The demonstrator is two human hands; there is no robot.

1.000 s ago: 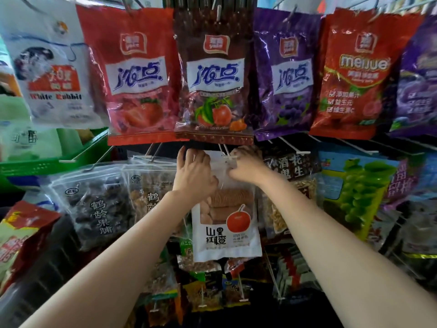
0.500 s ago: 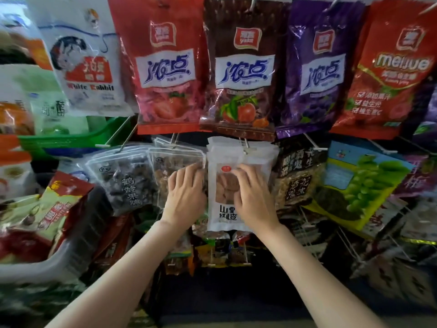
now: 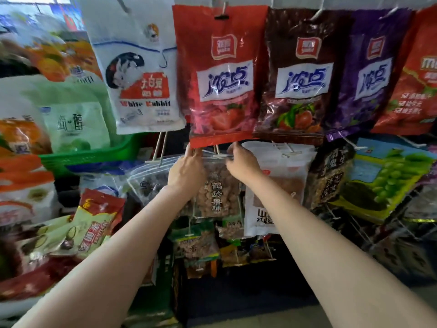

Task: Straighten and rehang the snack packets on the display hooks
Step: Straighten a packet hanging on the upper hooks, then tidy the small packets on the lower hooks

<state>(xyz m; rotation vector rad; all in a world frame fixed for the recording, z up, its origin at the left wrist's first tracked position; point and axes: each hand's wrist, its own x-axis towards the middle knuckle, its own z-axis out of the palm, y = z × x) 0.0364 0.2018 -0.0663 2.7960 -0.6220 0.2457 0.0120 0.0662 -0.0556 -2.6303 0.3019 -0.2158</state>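
**Both hands at the top of a clear snack packet**

Across the upper half of the frame hangs a row of big glossy bags: a white rabbit-print bag [image 3: 139, 74], a red strawberry bag [image 3: 221, 76], a dark brown bag [image 3: 300, 76]. Below them, in the centre, a clear plastic packet of brown dried fruit [image 3: 216, 192] hangs at a white wire hook [image 3: 216, 154]. The left hand [image 3: 186, 174] pinches its upper left corner and the right hand [image 3: 243, 163] its upper right corner, fingers curled. Just right of it hangs a white packet [image 3: 281, 185].
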